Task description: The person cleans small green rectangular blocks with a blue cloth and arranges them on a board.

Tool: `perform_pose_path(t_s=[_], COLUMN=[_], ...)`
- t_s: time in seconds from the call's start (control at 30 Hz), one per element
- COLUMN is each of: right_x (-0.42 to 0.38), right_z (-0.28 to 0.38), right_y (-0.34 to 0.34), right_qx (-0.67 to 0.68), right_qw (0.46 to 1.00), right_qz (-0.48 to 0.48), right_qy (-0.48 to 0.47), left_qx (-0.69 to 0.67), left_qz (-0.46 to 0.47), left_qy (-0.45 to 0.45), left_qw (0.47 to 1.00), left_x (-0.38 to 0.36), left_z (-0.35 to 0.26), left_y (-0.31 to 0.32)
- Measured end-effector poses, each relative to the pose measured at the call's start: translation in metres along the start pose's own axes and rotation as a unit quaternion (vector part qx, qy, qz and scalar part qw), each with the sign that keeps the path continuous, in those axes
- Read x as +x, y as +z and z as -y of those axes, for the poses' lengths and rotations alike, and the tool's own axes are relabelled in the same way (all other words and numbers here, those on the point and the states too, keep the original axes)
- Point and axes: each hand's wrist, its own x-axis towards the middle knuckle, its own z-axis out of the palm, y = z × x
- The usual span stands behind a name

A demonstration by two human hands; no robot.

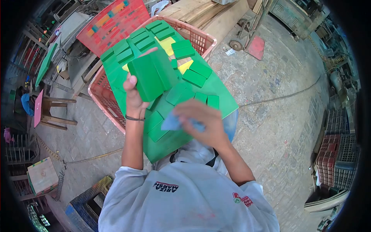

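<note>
My left hand (133, 91) is closed around a pair of flat green rectangular blocks (148, 77), held upright side by side over the board. My right hand (205, 120), smeared by motion, pinches a thin blue piece (171, 123) that looks like a cloth or a sheet of sandpaper. Below both hands lies a green board (228, 103), tilted across the top of a pink plastic crate (103, 87). Loose green blocks (197, 73) are spread over it, some in rows at the far end, with yellow patches (167, 45) between them.
Behind the crate leans a red board (116, 27) with coloured marks. Wooden planks (208, 17) lie beyond. A small wooden stool (48, 110) stands at left, stacked crates (336, 154) at right. Hoses (286, 94) run across the concrete floor.
</note>
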Motion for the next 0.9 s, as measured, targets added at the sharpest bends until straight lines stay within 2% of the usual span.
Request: perform_pose_path(t_s=[0.03,0.1,0.13,0.17,0.2,0.23,0.27,0.3,0.33,0.37,0.4,0.47,0.53,0.6,0.63,0.7,0.77,0.8,0.83,0.9], right_x=[-0.005,0.034,0.056,0.071,0.074,0.073,0.067,0.057,0.045,0.037,0.028,0.014,0.021,0.045,0.055,0.068,0.055,0.046,0.039,0.011], right_z=[-0.001,0.015,0.009,0.006,0.006,0.003,0.0,0.0,0.001,0.003,0.006,0.007,0.007,0.002,-0.009,-0.028,-0.039,-0.042,-0.041,-0.029], right_y=[-0.005,-0.025,-0.026,-0.016,0.004,0.029,0.044,0.049,0.052,0.054,0.048,0.019,-0.009,-0.02,-0.018,0.002,0.028,0.038,0.039,0.038], right_qx=[0.045,-0.024,-0.064,-0.104,-0.108,-0.145,-0.181,-0.181,-0.154,-0.124,-0.117,0.074,0.063,0.022,0.017,-0.098,-0.134,-0.164,-0.162,-0.104], right_qw=[0.997,0.983,0.982,0.972,0.971,0.969,0.965,0.965,0.977,0.986,0.988,0.993,0.99,0.985,0.985,0.986,0.983,0.981,0.981,0.993], right_qz=[-0.019,-0.169,-0.179,-0.189,-0.194,-0.173,-0.15,-0.15,-0.111,-0.071,-0.067,0.065,0.004,-0.153,-0.154,-0.133,-0.12,-0.102,-0.098,-0.048], right_qy=[0.054,0.065,-0.012,-0.088,-0.086,-0.099,-0.112,-0.114,-0.102,-0.085,-0.08,0.065,0.125,0.079,0.081,-0.009,-0.021,-0.036,-0.043,0.002], left_qx=[-0.002,0.017,0.014,-0.023,-0.057,-0.076,-0.075,0.164,0.394,0.05,0.051,-0.107,-0.104,-0.111,-0.124,-0.139,-0.142,-0.142,-0.145,-0.144], left_qz=[-0.001,-0.008,-0.003,-0.047,-0.09,-0.136,-0.133,-0.119,-0.102,-0.119,-0.127,-0.129,-0.143,-0.151,-0.155,-0.153,-0.254,-0.255,-0.247,-0.246], left_qy=[-0.004,0.002,-0.001,-0.018,-0.035,0.019,0.018,0.052,0.086,-0.039,-0.043,-0.045,-0.035,-0.033,-0.042,-0.054,-0.058,-0.058,-0.05,-0.048], left_qw=[1.0,1.0,1.0,0.998,0.994,0.988,0.988,0.978,0.91,0.991,0.99,0.985,0.984,0.982,0.979,0.977,0.955,0.955,0.957,0.957], left_x=[-0.001,-0.005,-0.007,-0.012,-0.016,-0.015,-0.019,-0.027,-0.029,-0.011,-0.016,-0.018,-0.017,-0.02,-0.018,-0.014,-0.009,-0.014,-0.018,-0.022], left_z=[0.001,0.006,0.016,0.03,0.038,0.037,0.043,0.055,0.062,0.044,0.041,0.039,0.035,0.037,0.039,0.043,0.045,0.047,0.051,0.048], left_y=[0.004,0.019,0.02,0.018,0.02,0.044,0.027,-0.004,-0.021,-0.01,-0.004,0.005,0.015,0.027,0.034,0.041,0.041,0.037,0.029,0.017])
